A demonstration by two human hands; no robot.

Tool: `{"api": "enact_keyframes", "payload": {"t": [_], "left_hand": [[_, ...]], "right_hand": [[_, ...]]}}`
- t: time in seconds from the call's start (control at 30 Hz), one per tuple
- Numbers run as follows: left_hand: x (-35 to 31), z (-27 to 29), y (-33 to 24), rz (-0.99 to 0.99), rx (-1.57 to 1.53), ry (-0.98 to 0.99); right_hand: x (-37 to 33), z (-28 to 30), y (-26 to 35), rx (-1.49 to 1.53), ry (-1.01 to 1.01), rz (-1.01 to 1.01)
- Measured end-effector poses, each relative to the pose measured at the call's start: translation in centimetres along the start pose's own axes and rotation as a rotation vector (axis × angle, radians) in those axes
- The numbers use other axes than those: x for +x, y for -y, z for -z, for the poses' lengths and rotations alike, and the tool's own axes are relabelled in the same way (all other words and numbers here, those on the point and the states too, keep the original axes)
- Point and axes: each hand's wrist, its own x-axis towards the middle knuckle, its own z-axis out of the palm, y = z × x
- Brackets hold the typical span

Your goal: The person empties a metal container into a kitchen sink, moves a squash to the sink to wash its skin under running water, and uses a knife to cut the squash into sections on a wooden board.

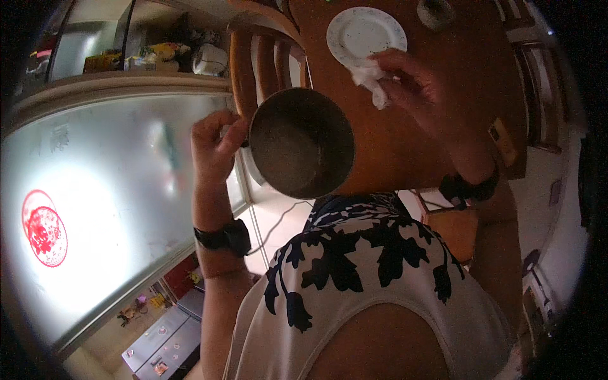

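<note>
A dark-bottomed, round cooking pot (301,144) hangs near the left edge of the brown wooden table (405,149), its open mouth toward me. My left hand (215,140) is closed at the pot's left side, where its handle would be; the fingers cover that part. My right hand (415,88) pinches a crumpled white tissue or cloth (373,82) above the table. Just beyond it lies a white plate (365,31) with a patterned rim and small dark specks on it. The tissue overlaps the plate's near edge in view.
A small bowl-like vessel (436,14) stands at the table's far side. Near the right edge lies a flat yellowish object (502,140). Wooden chairs (244,66) flank the table. To the left is a frosted glass panel (120,145) with red round decorations, below a cluttered shelf (145,79).
</note>
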Motion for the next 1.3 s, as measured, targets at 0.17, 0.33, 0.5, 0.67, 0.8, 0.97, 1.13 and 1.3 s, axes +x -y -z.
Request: {"api": "enact_keyframes", "payload": {"t": [0.17, 0.33, 0.5, 0.67, 0.8, 0.97, 1.13, 1.3], "left_hand": [[1.3, -0.7, -1.0, 0.065, 0.026, 0.117], [1.6, -1.3, -0.1, 0.198, -0.072, 0.177], [1.3, -0.7, 0.1, 0.168, -0.136, 0.228], [0.8, -0.4, 0.1, 0.113, 0.006, 0.179], [0.1, -0.4, -0.1, 0.017, 0.205, 0.049], [-0.1, -1.4, -0.3, -0.025, 0.226, -0.046], [-1.0, -1.3, -0.9, -0.158, 0.442, -0.127], [-0.1, -2.2, -0.9, -0.461, 0.272, -0.177]], "right_hand": [[3.1, -4.5, 0.3, -0.863, 0.343, 0.599], [4.2, -7.0, 0.4, -1.185, 0.750, 0.526], [2.6, -9.5, -0.8, -1.124, 0.781, 0.197], [4.1, -11.0, -2.3, -0.904, 0.921, -0.189], [4.7, -11.9, -2.3, -0.913, 0.972, -0.407], [4.6, -13.3, -4.7, -0.895, 0.902, -0.617], [3.8, -14.1, -4.7, -0.870, 0.894, -0.629], [2.5, -13.2, -3.7, -0.811, 0.810, -0.653]]}}
